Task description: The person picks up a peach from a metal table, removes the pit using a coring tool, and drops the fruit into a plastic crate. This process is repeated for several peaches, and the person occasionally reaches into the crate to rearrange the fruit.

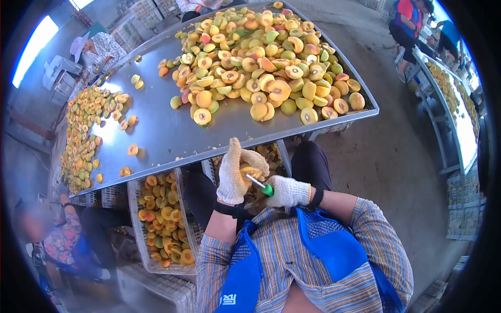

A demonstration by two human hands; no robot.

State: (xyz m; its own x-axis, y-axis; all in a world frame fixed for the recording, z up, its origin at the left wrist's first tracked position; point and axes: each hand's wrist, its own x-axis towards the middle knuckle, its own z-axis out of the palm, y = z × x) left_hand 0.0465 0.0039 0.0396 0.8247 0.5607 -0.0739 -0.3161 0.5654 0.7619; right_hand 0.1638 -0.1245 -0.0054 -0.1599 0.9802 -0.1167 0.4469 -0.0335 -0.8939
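My left hand (233, 175), in a white knit glove, holds a yellow fruit half (252, 172) in its curled fingers, just off the front edge of the metal table (156, 141). Gloved too, my right hand (288, 192) is closed around the green handle of a metal-tipped tool (267, 190). The tool's tip meets the fruit half, whose pit side I cannot make out. Beyond my hands, a large heap of halved fruit (261, 62) covers the table's right part.
A crate of fruit halves (136, 229) stands below the table to the left; another (284, 156) lies beneath my hands. More halves (83, 130) are spread at the table's left. Other people sit or stand around, one at the lower left (62, 235).
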